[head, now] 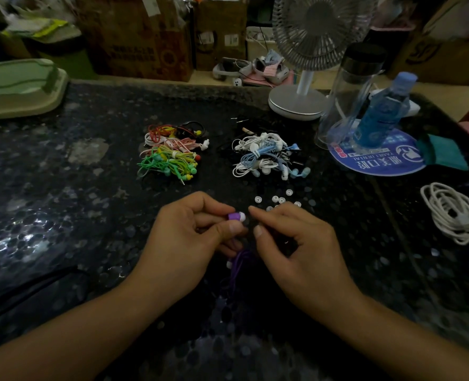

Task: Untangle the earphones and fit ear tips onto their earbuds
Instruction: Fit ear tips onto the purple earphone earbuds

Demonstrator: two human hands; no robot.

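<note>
Fingers [227,229] of left hand [189,232] pinch purple earbud [236,216], white tip seemingly fitted; right hand [291,240] beside it, loosely curled, apparently empty. Loose ear tips [278,200] just beyond earbud; bundled earphone piles [266,156] farther beyond, untouched.

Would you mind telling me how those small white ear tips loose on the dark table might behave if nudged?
The small white ear tips look tiny and rounded, so they would probably scatter or roll easily. Lying separate on the glossy dark table, they would likely slide and need pinching singly.

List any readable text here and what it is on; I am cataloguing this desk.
"YAMEI DENTAL", upside down, with blurred white Chinese characters: round blue mat.
Brown cardboard boxes: dark print, too blurred to read.
Blue plastic bottle: label too small to read.
</note>
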